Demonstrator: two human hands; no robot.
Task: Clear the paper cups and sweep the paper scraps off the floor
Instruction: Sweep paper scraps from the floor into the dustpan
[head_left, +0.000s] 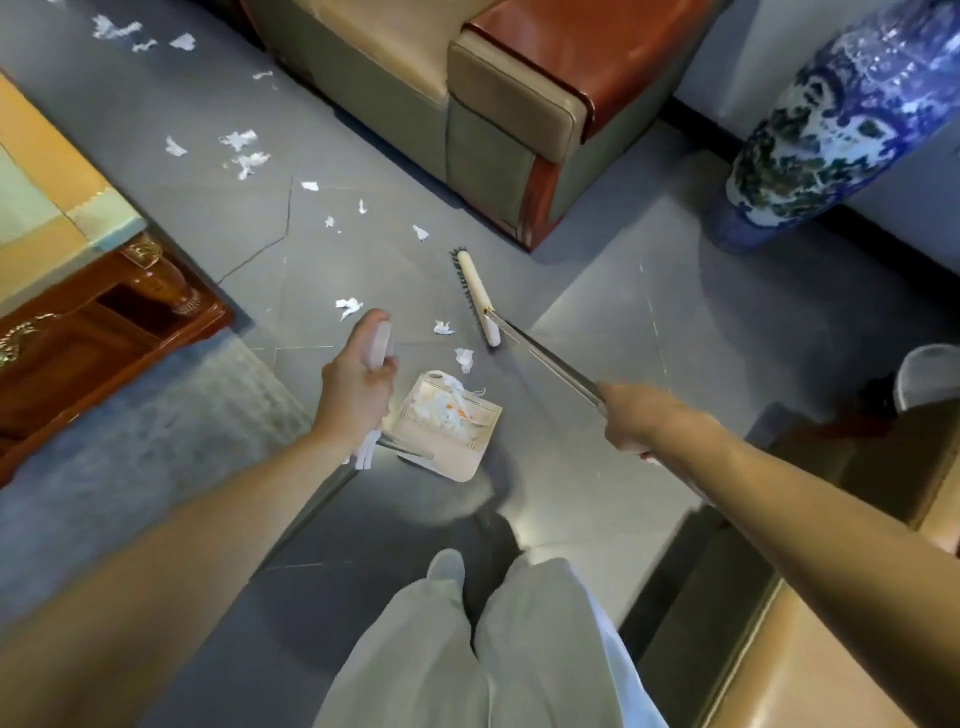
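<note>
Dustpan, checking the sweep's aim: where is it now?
In the head view, the dustpan is at centre, right of the left hand gripping its handle, with the broom head just beyond it.

dustpan (451, 426) left of broom head (479, 297) | scraps (244, 150) beyond both | sofa (467, 104) behind

A beige leather armchair (498, 104) is standing at the top centre, its armrest carrying a reddish-brown top panel. A large blue-and-white porcelain vase (841, 119) is standing to the right of it, near but not touching, and is appearing tilted in this wide view. A dark baseboard (883, 228) is running along the pale wall (727, 41) behind the vase. At the left, a carved reddish wooden table (104, 322) is bearing a yellow-and-teal covering (52, 208). Another tan upholstered piece (831, 649) is occupying the lower right corner.
</note>
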